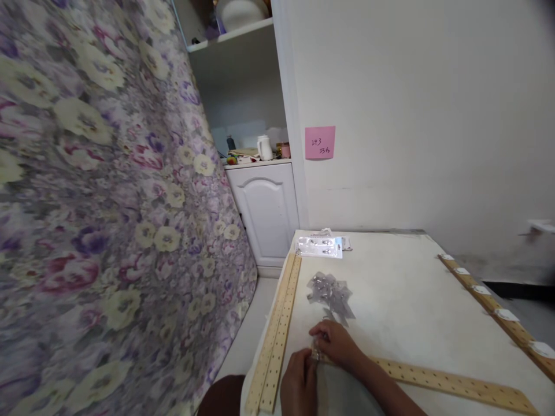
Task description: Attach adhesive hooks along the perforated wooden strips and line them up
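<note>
Close together at the front of the table, both my hands work at the left end of a wooden strip with holes [451, 382]. My left hand [298, 381] is closed, its fingertips at a small shiny metal piece [315, 353] by the strip's end. From the other side my right hand [336, 344] bends its fingers and thumb over the same spot. The fingers partly hide the metal piece and the strip's end. Just beyond my right hand lies a pile of small clear plastic bags [330, 294] with metallic bits inside.
Two more perforated wooden strips [281, 323] run along the table's left edge. A clear blister pack [319, 247] lies at the back. Along the right edge is a wooden strip with white pieces [481, 290]. A floral curtain [130, 202] hangs at the left.
</note>
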